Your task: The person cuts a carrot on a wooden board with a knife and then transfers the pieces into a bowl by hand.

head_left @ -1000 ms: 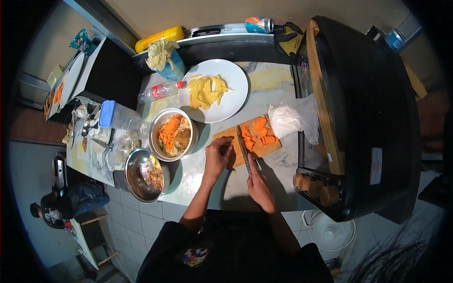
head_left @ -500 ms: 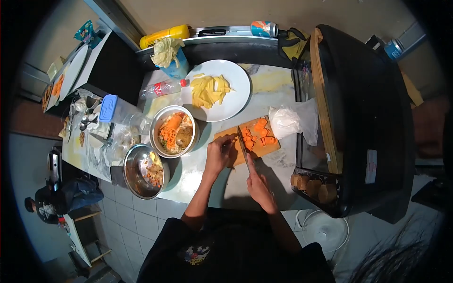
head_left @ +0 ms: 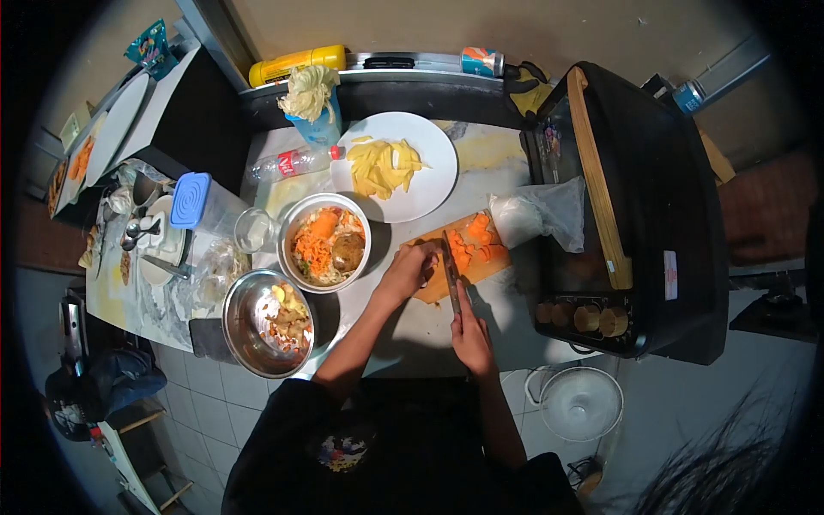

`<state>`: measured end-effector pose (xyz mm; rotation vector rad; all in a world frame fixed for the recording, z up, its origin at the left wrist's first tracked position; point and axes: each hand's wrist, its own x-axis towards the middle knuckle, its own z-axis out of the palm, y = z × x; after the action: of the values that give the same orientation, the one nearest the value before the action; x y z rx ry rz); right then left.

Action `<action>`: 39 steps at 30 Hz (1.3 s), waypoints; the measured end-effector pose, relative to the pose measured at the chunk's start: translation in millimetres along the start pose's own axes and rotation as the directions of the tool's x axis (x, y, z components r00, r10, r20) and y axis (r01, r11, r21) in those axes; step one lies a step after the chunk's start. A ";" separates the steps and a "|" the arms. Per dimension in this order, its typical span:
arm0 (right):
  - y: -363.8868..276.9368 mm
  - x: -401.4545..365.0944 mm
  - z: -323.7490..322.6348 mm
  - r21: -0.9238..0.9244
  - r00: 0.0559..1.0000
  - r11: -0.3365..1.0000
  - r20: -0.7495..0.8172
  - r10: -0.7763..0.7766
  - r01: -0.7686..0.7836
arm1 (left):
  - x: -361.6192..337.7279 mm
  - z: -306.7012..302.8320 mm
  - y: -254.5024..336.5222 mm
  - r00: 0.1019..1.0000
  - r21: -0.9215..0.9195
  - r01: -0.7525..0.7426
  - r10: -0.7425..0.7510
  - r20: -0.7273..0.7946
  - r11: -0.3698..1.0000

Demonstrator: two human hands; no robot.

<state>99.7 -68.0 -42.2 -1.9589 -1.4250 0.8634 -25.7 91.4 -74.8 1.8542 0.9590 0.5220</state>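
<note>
A wooden cutting board (head_left: 474, 276) lies on the marble-look counter, with orange carrot pieces (head_left: 481, 240) on its right part. My right hand (head_left: 470, 333) is wrapped round the handle of a knife (head_left: 451, 273), whose blade points away from me over the board. Just left of the blade, my left hand (head_left: 412, 271) has its fingers bent together at the board; what they hold is hidden. Beyond the board stands a white plate (head_left: 439, 180) with yellow strips (head_left: 382, 169). A white pot (head_left: 286, 249) to the left contains grated carrot and a brown lump.
A steel bowl (head_left: 236, 348) with peelings sits near the front left edge. Behind it are a blue-lidded container (head_left: 190, 202) and a plastic bottle (head_left: 296, 163). A bag of white powder (head_left: 519, 219) touches the board's right side, beside a large black oven (head_left: 669, 223).
The camera view has shifted and turned slightly. The knife stands more upright in view, and my left hand has moved a little to the right, staying beside the blade.
</note>
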 end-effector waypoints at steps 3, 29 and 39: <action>2.8 5.1 3.3 -0.030 1.000 1.000 0.017 0.011 -0.010 | 8.7 -0.9 -1.0 0.997 -0.016 -0.053 0.052 -0.060 0.998; 22.7 35.6 -6.8 0.026 0.970 0.998 0.237 -0.057 0.052 | -4.7 19.2 23.0 0.833 -0.281 0.373 -0.452 -0.318 0.884; 24.8 37.5 -4.3 0.045 0.969 0.998 0.243 -0.042 0.031 | -4.6 20.2 18.0 0.807 -0.357 0.391 -0.503 -0.310 0.848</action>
<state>126.3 -39.2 -64.6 -1.8389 -1.5616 1.1402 -7.3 72.2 -67.8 1.2223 1.4701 0.7044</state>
